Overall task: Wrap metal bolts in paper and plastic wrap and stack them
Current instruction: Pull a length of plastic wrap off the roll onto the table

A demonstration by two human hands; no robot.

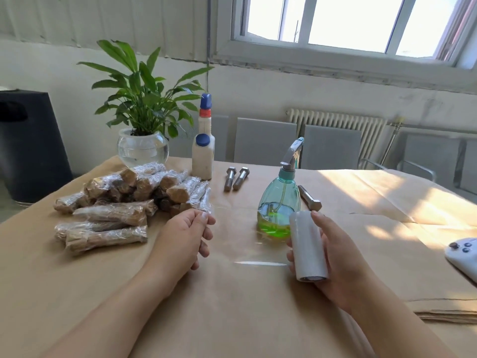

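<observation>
The right hand grips the plastic wrap roll at lower right while the left hand pinches the film's free end, stretching a sheet. Wrapped bolts pile at left; bare bolts wait at centre.

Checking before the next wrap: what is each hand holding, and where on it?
Right hand grips the plastic wrap roll around its middle. Left hand pinches the pulled-out film's free edge between thumb and fingertips.
</observation>
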